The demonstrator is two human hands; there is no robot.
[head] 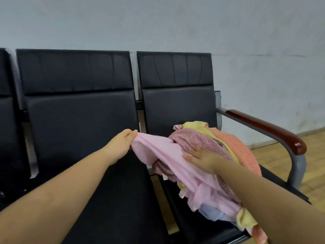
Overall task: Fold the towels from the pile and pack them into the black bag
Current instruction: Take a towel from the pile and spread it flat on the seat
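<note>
Light pink soft cloth towel: drawn off heaped multicoloured towel pile on right black padded seat | left hand fingers pinched on corner | right hand fingers flat, pressing pile | judged limp, light; hems best gripped | black bag unseen.

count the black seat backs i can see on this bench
3. One seat back is behind the left hand, one is behind the towel pile, and a third is cut off at the left edge.
</note>
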